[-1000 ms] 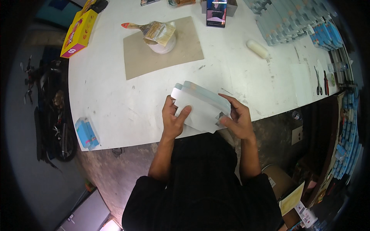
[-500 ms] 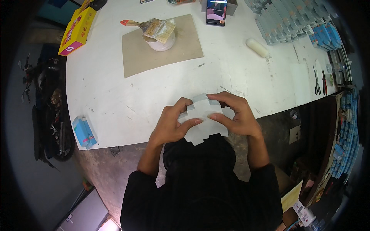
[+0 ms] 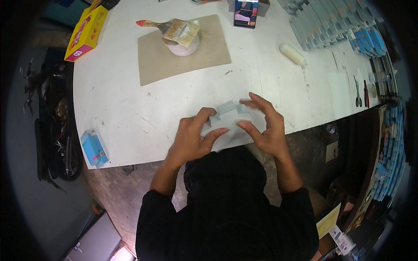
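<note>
A pale grey-white folding carton blank (image 3: pixel 233 117) with stepped flaps is at the table's near edge, between my hands. My left hand (image 3: pixel 195 135) grips its left side, the thumb on the near face and the fingers curled behind the flaps. On the other side, my right hand (image 3: pixel 266 130) has its fingers spread, with the index finger raised off the flaps. Its thumb tip stays close to the right part of the blank; whether it touches cannot be made out. Motion blurs the blank's right edge.
A brush (image 3: pixel 178 31) rests across a white tub (image 3: pixel 184 49) on a brown board (image 3: pixel 152 73). Blue cartons (image 3: pixel 94 149) lie at the table's left edge. Grey blanks (image 3: pixel 328 24) are stacked far right, with a white bottle (image 3: pixel 291 54), scissors (image 3: pixel 358 93) and a phone (image 3: pixel 245 13) around.
The blank has tipped, so its lower flaps no longer hang over my lap. My right fingers have lifted and spread away from its right side, while my left hand keeps its grip.
</note>
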A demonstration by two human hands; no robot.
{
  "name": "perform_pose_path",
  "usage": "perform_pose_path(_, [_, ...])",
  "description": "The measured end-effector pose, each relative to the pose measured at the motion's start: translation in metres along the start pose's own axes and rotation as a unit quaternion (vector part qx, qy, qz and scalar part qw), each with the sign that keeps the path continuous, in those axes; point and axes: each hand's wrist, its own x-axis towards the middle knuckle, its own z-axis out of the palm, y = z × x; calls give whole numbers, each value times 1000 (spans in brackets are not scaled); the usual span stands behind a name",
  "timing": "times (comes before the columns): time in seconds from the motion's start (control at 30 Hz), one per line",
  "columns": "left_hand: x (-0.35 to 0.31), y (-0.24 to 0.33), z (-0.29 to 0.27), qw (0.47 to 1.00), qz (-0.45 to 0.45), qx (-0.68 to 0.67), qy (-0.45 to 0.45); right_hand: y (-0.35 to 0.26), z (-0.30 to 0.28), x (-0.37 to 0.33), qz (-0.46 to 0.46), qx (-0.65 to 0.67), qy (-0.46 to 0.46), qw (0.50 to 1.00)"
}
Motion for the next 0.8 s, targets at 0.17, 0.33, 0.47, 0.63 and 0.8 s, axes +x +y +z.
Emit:
perform_pose_path(0.17, [18, -7, -6, 957, 158, 227, 92, 1, 7, -6, 35, 132, 114, 984])
perform_pose_path(0.33, [30, -10, -10, 952, 125, 278, 40, 6, 43, 2, 264, 311, 111, 906])
perform_pose_path(0.47, [32, -7, -8, 949, 127, 286, 33, 1, 60, 14, 268, 313, 139, 900])
perform_pose_path(0.63, [46, -7, -22, 962, 108, 249, -21, 14, 65, 18, 195, 337, 151, 908])
perform_pose_path(0.8, [58, -8, -32, 967, 108, 225, -53, 41, 76, 10, 141, 365, 141, 909])
